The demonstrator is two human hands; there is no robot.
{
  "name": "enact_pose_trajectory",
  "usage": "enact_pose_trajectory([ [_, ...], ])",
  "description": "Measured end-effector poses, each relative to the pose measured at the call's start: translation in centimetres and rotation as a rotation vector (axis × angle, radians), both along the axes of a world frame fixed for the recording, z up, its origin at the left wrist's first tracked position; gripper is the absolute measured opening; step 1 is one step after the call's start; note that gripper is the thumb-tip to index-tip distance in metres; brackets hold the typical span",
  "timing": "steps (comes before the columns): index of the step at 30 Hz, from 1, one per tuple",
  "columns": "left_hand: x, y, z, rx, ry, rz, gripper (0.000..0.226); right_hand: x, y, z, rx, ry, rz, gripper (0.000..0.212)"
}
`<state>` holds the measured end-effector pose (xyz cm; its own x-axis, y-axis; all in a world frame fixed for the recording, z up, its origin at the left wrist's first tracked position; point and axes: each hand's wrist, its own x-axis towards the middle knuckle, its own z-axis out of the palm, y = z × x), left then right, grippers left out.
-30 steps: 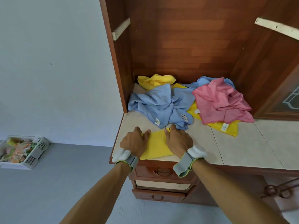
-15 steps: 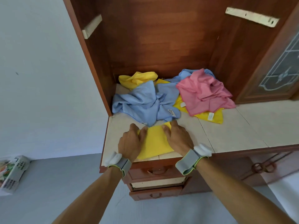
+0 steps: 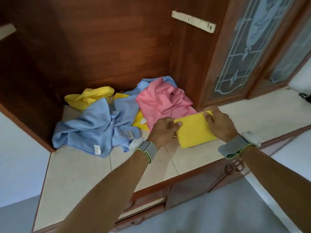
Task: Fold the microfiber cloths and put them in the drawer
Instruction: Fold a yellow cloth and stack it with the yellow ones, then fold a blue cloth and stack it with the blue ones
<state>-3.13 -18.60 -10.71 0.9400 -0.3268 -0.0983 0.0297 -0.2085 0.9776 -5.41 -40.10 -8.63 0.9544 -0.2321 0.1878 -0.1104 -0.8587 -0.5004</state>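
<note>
A folded yellow cloth (image 3: 193,130) is held just above the tiled counter (image 3: 80,174). My left hand (image 3: 164,132) pinches its left edge and my right hand (image 3: 218,123) grips its far right corner. Behind them lies a heap of unfolded cloths: a crumpled blue cloth (image 3: 96,130), a pink cloth (image 3: 165,101), another yellow cloth (image 3: 90,97) at the back and a yellow one (image 3: 140,121) under the pink. Below the counter edge a drawer (image 3: 143,209) stands slightly ajar, mostly hidden by my left arm.
The heap sits in a dark wooden cabinet recess (image 3: 101,47). A glass-panelled cabinet door (image 3: 249,47) stands to the right. Round metal handles (image 3: 234,167) hang on the lower cabinet front. Grey floor (image 3: 210,207) lies below.
Both hands have lifted the folded yellow cloth off the counter's front left and carried it to the right. The view has swung right as well.
</note>
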Motion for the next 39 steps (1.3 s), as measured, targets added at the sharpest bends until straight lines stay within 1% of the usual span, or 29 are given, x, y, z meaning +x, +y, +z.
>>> enact_pose_trajectory([
  [2,1.0,-2.8,-1.0,0.023,0.011,0.040,0.044,0.7,-2.0,0.2,-0.060,-0.030,-0.021,0.025],
  [5,2.3,-7.4,-1.5,0.068,-0.032,0.088,0.040,2.2,-5.7,0.1,-0.154,-0.049,-0.075,0.029],
  [7,2.9,-9.7,-1.8,0.070,-0.029,0.099,0.043,2.9,-7.2,-0.6,-0.294,-0.074,-0.155,0.040],
  [9,3.8,-11.4,-2.7,0.094,-0.022,0.079,0.043,3.2,-7.5,-1.4,-0.426,-0.057,-0.210,0.043],
  [10,4.0,-11.9,-3.0,0.122,-0.023,0.081,0.043,3.3,-6.9,-1.9,-0.453,-0.046,-0.190,0.043],
  [12,4.9,-12.8,-4.2,0.186,0.008,0.116,0.044,3.1,-5.2,-3.2,-0.466,0.011,-0.083,0.050],
  [13,5.1,-13.1,-4.4,0.215,0.022,0.142,0.044,2.9,-4.4,-4.1,-0.464,0.069,-0.039,0.055],
  [15,6.1,-13.3,-4.7,0.329,0.031,0.168,0.043,2.7,-3.3,-5.6,-0.418,0.201,-0.049,0.065],
  [16,6.3,-13.2,-4.4,0.391,0.029,0.148,0.042,2.6,-3.1,-6.2,-0.394,0.231,-0.074,0.067],
  [19,6.3,-12.4,-3.4,0.522,-0.020,0.127,0.037,2.5,-2.9,-7.3,-0.424,0.251,-0.070,0.063],
  [20,6.1,-11.8,-3.0,0.553,-0.049,0.136,0.037,2.7,-2.9,-7.4,-0.425,0.249,-0.066,0.065],
  [22,5.7,-10.4,-2.8,0.562,-0.089,0.138,0.037,3.1,-3.0,-7.2,-0.425,0.279,-0.052,0.070],
  [24,5.1,-8.6,-2.6,0.517,-0.130,0.109,0.035,3.5,-2.6,-6.4,-0.421,0.288,-0.063,0.065],
  [25,4.9,-7.4,-2.6,0.520,-0.160,0.110,0.033,3.6,-2.0,-5.8,-0.435,0.242,-0.045,0.059],
  [27,4.1,-4.7,-2.3,0.612,-0.272,0.147,0.031,3.4,-0.5,-4.9,-0.507,0.053,0.038,0.047],
  [28,3.8,-4.1,-2.1,0.672,-0.344,0.153,0.030,3.3,-0.1,-4.7,-0.498,-0.049,0.079,0.042],
  [29,3.4,-2.9,-2.0,0.725,-0.405,0.169,0.026,3.3,0.9,-4.5,-0.446,-0.145,0.144,0.039],
  [31,2.4,-0.3,-1.8,0.795,-0.505,0.216,0.020,3.2,3.7,-4.1,-0.303,-0.231,0.301,0.031],
  [33,1.3,2.5,-2.0,0.865,-0.604,0.259,0.022,3.0,6.8,-3.8,-0.197,-0.218,0.426,0.024],
  [36,-0.8,7.2,-2.8,0.974,-0.721,0.298,0.026,2.4,11.3,-3.4,-0.097,-0.173,0.542,0.019],
  [39,-2.9,12.5,-3.7,1.084,-0.755,0.396,0.028,1.6,15.3,-3.5,-0.067,-0.176,0.638,0.016],
])
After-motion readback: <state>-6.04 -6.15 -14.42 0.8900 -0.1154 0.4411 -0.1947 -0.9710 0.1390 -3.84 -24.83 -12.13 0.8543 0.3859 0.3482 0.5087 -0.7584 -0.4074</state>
